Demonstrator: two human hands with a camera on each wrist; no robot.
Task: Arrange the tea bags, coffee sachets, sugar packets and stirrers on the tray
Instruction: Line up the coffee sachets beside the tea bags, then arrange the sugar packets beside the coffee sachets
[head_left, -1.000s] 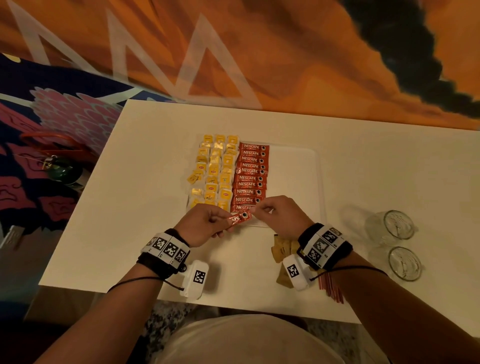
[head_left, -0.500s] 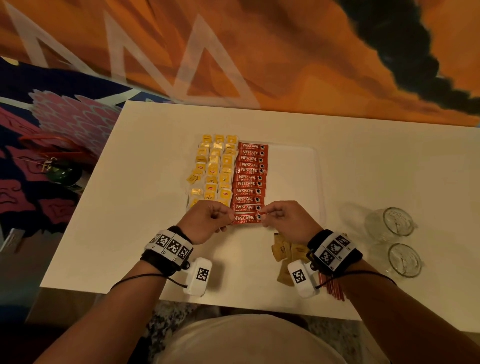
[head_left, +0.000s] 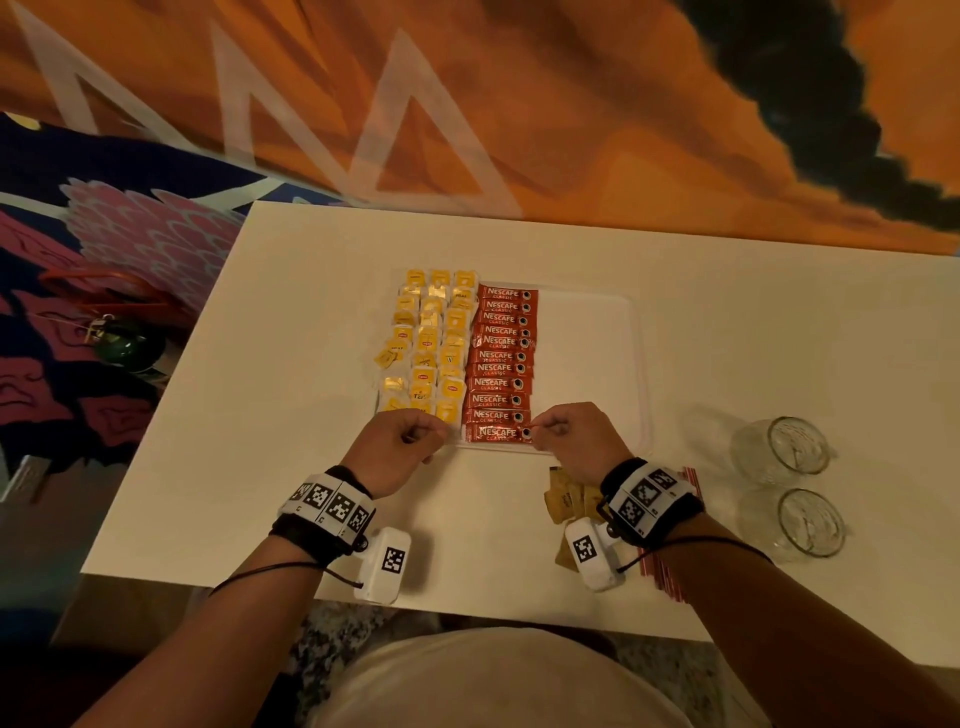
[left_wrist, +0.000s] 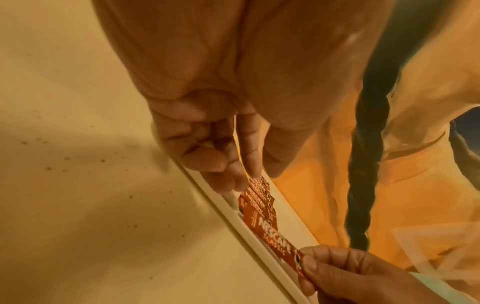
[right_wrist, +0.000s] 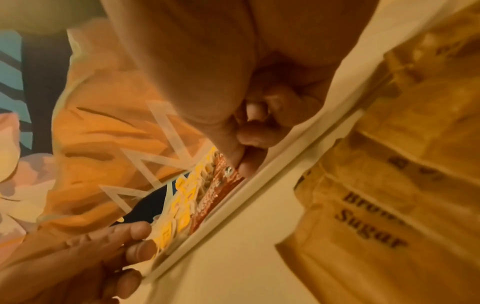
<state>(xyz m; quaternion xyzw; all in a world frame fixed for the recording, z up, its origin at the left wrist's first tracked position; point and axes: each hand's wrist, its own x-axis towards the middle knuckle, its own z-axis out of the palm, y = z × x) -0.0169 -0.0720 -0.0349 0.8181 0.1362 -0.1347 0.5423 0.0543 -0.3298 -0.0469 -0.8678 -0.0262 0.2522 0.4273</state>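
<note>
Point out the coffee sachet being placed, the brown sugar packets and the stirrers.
coffee sachet (head_left: 496, 433), head view: middle of its red face.
brown sugar packets (right_wrist: 374, 228), right wrist view: printed face of the nearest packet.
stirrers (head_left: 666, 576), head view: near ends of the red bundle.

Place: most likely a hospitality or refreshment corner, such as a hotel room or lounge; cannot tell for sure.
Bench: a plain white bench (head_left: 727, 332) set against a wall.
Wall: a large painted mural (head_left: 571, 130) in orange, black and pink, decorative rather than domestic.
Supplies: single-serve coffee sachets (head_left: 501, 358) and tea bags (head_left: 431, 343) in rows on a white tray (head_left: 587, 353); brown sugar packets (right_wrist: 376, 205) beside it.
Glassware: two clear glasses (head_left: 789, 483) on the bench.
</note>
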